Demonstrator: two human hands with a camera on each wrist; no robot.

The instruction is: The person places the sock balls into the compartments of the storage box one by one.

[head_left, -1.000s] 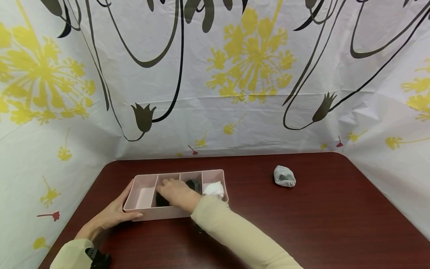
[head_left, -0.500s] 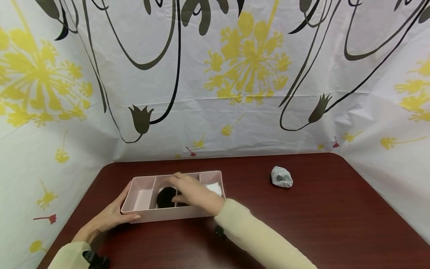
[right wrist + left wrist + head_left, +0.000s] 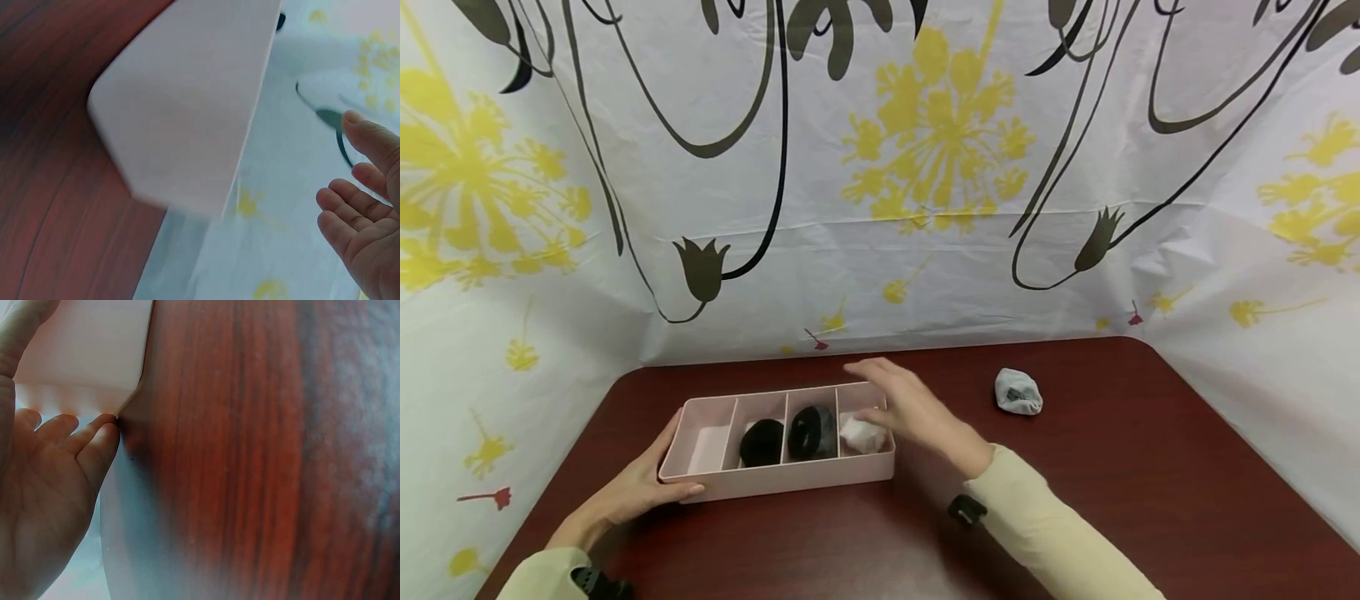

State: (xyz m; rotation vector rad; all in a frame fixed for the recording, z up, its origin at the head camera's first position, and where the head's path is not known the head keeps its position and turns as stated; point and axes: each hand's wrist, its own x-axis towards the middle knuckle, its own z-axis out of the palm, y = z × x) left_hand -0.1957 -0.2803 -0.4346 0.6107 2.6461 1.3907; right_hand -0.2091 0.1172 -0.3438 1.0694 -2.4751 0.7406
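Note:
A pink divided organizer box (image 3: 775, 482) sits at the left of the table in the head view. My left hand (image 3: 632, 487) grips its left end, thumb along the front wall and fingers at the end wall. A black rolled bundle (image 3: 762, 443) lies in the second compartment from the left, a black and dark grey one (image 3: 812, 433) in the third. The rightmost compartment has a white cloth bundle (image 3: 863, 435). Over the box's right end, my right hand (image 3: 917, 408) is spread with nothing in it. In the right wrist view, its fingers (image 3: 340, 219) are apart from the box.
A light grey rolled cloth bundle (image 3: 1018, 392) lies toward the back right of the brown table (image 3: 1120, 483). Behind the table hangs a white patterned cloth (image 3: 820, 183). Both wrists wear black devices, such as the right one (image 3: 967, 510).
My right hand has moved rightward from the second compartment to the box's right end, uncovering the dark bundles. The left hand keeps its hold on the box. The head view has shifted slightly.

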